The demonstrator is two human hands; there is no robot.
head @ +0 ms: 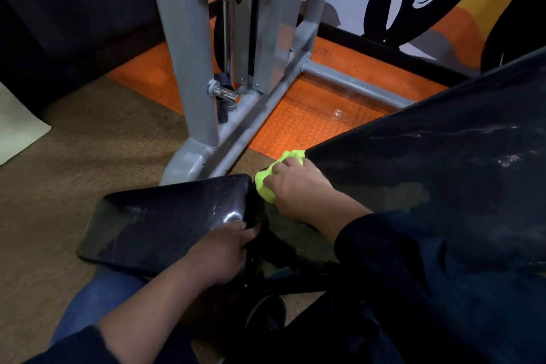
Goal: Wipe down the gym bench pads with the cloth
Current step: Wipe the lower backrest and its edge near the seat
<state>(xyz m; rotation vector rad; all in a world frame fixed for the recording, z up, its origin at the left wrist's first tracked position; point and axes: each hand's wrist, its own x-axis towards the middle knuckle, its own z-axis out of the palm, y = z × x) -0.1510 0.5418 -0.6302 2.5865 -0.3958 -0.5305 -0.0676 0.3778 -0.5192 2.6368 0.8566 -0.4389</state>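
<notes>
1. Two black pads make up the bench: the seat pad [165, 224] lying low on the left, and the back pad [428, 162] sloping up to the right.
2. The right hand [298, 189], closed on the bunched green cloth [266, 183], works the back pad's lower corner, which shows pale streaks.
3. The left hand [218, 254] grips the seat pad's near edge.
4. Next, I judge, come long strokes up the streaked slope.
5. Beyond stands a grey frame [206, 74] on orange matting [319, 115].

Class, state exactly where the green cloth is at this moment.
In the head view, the green cloth sits bunched in the right hand, at the lower corner of the large back pad, just right of the small seat pad.
</notes>
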